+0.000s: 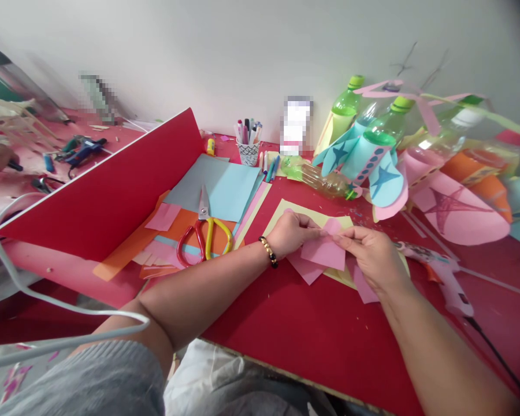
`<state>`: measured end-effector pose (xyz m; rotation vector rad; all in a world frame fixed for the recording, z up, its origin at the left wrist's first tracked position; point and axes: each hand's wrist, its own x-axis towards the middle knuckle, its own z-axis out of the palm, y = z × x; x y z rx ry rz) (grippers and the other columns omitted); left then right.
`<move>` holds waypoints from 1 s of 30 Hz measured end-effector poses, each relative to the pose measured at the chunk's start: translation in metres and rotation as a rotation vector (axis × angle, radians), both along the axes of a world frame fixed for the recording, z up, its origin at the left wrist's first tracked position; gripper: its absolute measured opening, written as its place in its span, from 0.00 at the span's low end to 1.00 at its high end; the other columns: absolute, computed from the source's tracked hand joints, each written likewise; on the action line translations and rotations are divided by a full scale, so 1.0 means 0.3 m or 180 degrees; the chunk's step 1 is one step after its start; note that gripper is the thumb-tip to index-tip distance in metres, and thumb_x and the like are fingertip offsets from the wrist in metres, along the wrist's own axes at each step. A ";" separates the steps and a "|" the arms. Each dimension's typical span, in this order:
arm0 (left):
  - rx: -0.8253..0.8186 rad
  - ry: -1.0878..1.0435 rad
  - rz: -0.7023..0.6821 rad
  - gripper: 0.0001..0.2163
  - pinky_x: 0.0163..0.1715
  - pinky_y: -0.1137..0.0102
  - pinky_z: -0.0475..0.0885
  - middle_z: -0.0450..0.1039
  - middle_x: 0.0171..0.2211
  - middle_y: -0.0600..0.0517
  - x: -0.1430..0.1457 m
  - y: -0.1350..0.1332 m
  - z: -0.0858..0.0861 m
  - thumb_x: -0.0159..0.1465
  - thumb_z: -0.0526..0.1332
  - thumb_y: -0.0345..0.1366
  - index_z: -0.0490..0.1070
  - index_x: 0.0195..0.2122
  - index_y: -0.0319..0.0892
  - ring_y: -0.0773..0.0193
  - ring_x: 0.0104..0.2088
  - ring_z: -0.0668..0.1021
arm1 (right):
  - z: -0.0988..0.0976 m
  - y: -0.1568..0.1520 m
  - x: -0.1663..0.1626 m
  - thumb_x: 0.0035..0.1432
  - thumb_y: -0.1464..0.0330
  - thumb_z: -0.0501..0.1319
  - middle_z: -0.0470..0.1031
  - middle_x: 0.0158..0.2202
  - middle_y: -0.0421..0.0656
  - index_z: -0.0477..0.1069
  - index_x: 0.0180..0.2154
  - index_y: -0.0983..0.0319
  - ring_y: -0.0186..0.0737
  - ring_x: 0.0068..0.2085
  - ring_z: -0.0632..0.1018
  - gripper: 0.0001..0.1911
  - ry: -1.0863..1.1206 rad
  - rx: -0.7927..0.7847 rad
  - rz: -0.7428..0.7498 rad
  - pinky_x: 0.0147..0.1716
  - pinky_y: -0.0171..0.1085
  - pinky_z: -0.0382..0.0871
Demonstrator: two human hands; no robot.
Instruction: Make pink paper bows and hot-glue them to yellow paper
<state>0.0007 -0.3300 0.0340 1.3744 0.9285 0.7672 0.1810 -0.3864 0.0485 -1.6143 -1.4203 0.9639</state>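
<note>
Between left hand (291, 232) and right hand (371, 255), a pink paper piece (323, 252), pinched by both, over yellow paper (295, 215).

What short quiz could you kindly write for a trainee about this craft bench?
1. Which hand wears the beaded bracelet?
2. True or false: the two handles of the scissors are the same colour.
3. What colour is the paper held by the right hand?

Key:
1. The left hand.
2. False: one handle is red and the other yellow.
3. Pink: it is pink paper.
</note>
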 end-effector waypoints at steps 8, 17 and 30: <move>0.0090 -0.0122 -0.0052 0.16 0.19 0.77 0.59 0.67 0.19 0.55 -0.003 0.011 -0.023 0.54 0.66 0.46 0.75 0.28 0.35 0.75 0.19 0.64 | -0.031 0.007 0.016 0.49 0.58 0.67 0.76 0.26 0.40 0.75 0.29 0.62 0.36 0.27 0.72 0.13 0.0355 0.0025 -0.0046 0.29 0.34 0.65; -0.0044 -0.0242 -0.0059 0.15 0.20 0.76 0.61 0.69 0.20 0.53 -0.007 0.013 -0.023 0.53 0.66 0.46 0.75 0.28 0.35 0.74 0.19 0.66 | -0.043 0.016 0.030 0.48 0.60 0.68 0.75 0.26 0.39 0.75 0.28 0.61 0.35 0.28 0.71 0.11 0.0437 0.0065 -0.0149 0.29 0.33 0.64; -0.0233 -0.0432 0.0053 0.15 0.21 0.75 0.64 0.70 0.20 0.53 -0.005 0.012 -0.012 0.50 0.69 0.45 0.74 0.25 0.35 0.73 0.20 0.69 | -0.052 0.019 0.032 0.46 0.58 0.69 0.75 0.27 0.41 0.76 0.29 0.62 0.36 0.27 0.72 0.13 0.0680 0.0044 -0.0172 0.28 0.35 0.65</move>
